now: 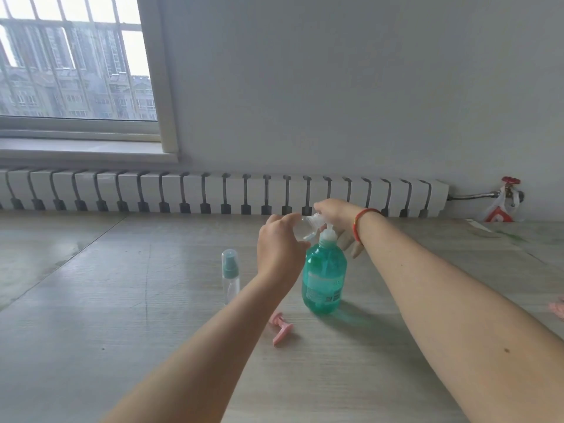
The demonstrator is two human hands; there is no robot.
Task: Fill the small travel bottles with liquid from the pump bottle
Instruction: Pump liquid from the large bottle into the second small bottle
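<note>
While the pump is being worked, status as seen:

left hand: left hand curled round a small clear travel bottle, tilted, mouth at the pump spout.
right hand: right hand on top of the pump head; whether it grips or just presses, cannot tell.
pump bottle: teal pump bottle upright, directly under both hands, roughly three-quarters full.
second bottle: capped spray bottle just left of the left wrist, looks empty.
loose part: pink cap piece on the table, below the left forearm.
progress: early, I'd judge. First fill underway, level unreadable; capped bottle untouched.
</note>
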